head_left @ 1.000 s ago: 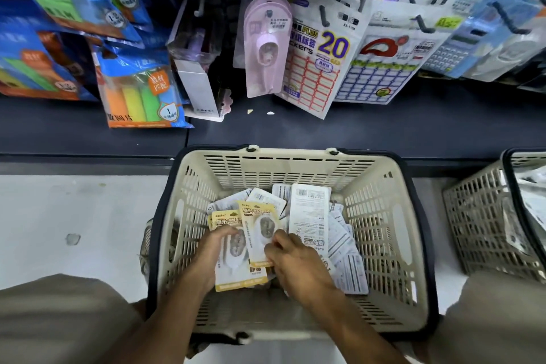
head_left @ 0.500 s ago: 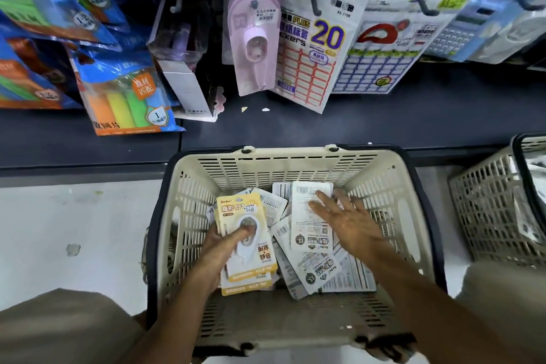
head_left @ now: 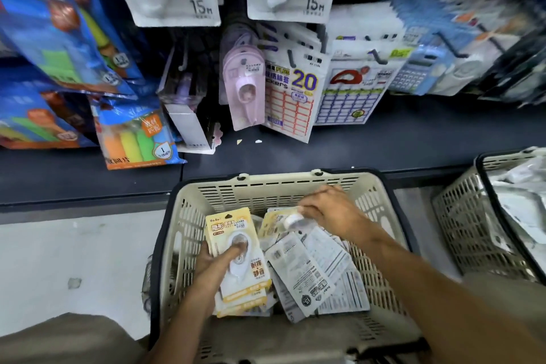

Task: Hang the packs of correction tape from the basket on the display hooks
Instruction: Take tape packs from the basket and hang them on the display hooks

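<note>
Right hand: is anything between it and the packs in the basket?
No. The right hand already pinches a pack at the back of the basket; the left hand holds a stack.

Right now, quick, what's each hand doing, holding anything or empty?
Left hand: grips a stack of correction tape packs, thumb across the top one.
Right hand: fingers curled on another pack in the basket.

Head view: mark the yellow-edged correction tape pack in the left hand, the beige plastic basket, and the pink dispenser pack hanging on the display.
Yellow-edged correction tape pack point(head_left: 229, 227), head view: printed upper card.
Beige plastic basket point(head_left: 280, 188), head view: far slotted wall.
Pink dispenser pack point(head_left: 243, 83), head view: blister middle.
</note>
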`<state>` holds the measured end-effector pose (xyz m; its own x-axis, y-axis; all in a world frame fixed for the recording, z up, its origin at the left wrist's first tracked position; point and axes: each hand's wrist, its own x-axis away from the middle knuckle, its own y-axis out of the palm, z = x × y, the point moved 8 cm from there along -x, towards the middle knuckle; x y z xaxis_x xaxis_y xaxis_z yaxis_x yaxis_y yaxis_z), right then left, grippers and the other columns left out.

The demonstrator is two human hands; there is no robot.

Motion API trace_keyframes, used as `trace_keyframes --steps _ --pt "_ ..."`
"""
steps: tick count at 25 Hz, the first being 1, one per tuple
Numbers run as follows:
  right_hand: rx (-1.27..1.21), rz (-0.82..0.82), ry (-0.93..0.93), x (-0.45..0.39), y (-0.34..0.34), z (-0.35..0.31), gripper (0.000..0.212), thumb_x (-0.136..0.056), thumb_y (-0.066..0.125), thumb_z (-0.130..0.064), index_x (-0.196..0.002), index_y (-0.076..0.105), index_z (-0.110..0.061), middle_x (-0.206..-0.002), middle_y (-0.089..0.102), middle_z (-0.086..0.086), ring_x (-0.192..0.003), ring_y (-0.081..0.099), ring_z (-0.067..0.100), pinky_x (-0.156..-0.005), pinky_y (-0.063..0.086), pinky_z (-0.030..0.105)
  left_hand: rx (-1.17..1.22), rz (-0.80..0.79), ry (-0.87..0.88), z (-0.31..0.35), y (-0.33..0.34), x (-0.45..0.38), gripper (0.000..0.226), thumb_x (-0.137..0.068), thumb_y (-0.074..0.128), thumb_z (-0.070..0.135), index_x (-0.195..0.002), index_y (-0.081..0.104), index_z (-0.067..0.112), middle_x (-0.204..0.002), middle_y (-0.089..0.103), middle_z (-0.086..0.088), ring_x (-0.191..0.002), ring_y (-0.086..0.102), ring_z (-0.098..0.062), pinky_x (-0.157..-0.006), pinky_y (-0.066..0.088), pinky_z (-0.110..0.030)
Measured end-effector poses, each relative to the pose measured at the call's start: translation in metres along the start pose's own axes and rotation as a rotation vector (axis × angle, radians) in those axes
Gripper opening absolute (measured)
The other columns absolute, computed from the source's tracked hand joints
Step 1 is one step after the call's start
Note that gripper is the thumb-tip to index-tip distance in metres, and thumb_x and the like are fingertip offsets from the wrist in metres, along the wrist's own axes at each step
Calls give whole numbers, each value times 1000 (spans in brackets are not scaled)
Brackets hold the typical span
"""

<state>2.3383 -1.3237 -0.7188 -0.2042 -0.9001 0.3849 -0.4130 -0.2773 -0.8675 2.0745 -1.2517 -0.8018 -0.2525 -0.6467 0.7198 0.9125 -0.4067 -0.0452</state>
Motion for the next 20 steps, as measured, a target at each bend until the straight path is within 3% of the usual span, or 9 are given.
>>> trace_keyframes --steps 3,5,7,9,11,14,16,18,20 --pt "-55 33 -15 24 -75 -3 24 -102 54 -26 -88 64 -9 -92 69 6 -92 61 29 -79 39 36 2 -56 91 26 11 24 49 -74 88 20 -115 62 25 -111 74 -4 -94 70 -23 -78 55 -32" --pt "-34 31 -70 44 -147 -10 24 -103 54 -22 -93 64 -2 -93 67 13 -89 60 28 -77 42 38 11 -136 186 65 35 49 55 -66 94 20 -110 62 28 -103 79 1 -84 74 -17 -66 56 -26" --pt "-78 71 -92 74 -229 -17 22 -103 54 -21 -92 64 -4 -84 64 9 -74 60 15 -67 45 29 27 -244 301 121 68 79 60 -60 97 16 -109 63 25 -86 80 9 -73 75 -9 -54 54 -22" --pt "-253 231 -94 106 -301 -19 26 -104 55 -23 -86 61 -5 -70 56 2 -55 51 8 -52 40 18 92 -288 404 188 89 109 64 -55 96 17 -110 63 20 -78 80 7 -69 75 -12 -56 57 -26" --pt "-576 533 -83 137 -356 -6 27 -104 55 -23 -89 63 -2 -70 58 7 -60 52 17 -50 40 22 122 -339 544 265 103 145 78 -37 90 32 -110 65 18 -83 80 0 -74 76 -20 -64 62 -37" --pt "-813 930 -11 150 -384 9 26 -104 54 -22 -97 66 1 -78 62 24 -69 55 27 -62 42 36 14 -413 765 364 112 197 87 -36 87 39 -118 64 17 -93 81 1 -81 78 -18 -65 61 -31" --pt "-847 1026 104 139 -383 11 32 -105 52 -25 -97 64 3 -74 55 23 -66 52 27 -63 38 36 -60 -425 840 402 112 218 86 -39 88 42 -119 62 25 -98 81 4 -88 78 -17 -73 60 -31" --pt "-894 1093 209 138 -382 17 35 -103 52 -29 -89 67 -1 -74 63 13 -65 55 26 -62 40 36 -88 -420 885 418 107 226 84 -38 88 45 -116 62 28 -97 80 7 -87 78 -16 -71 59 -27" --pt "-889 1116 258 146 -380 22 36 -101 53 -29 -80 69 -5 -77 69 16 -65 57 29 -61 41 36 -69 -416 880 420 101 229 85 -38 89 45 -117 61 28 -97 80 6 -86 78 -16 -67 59 -25"
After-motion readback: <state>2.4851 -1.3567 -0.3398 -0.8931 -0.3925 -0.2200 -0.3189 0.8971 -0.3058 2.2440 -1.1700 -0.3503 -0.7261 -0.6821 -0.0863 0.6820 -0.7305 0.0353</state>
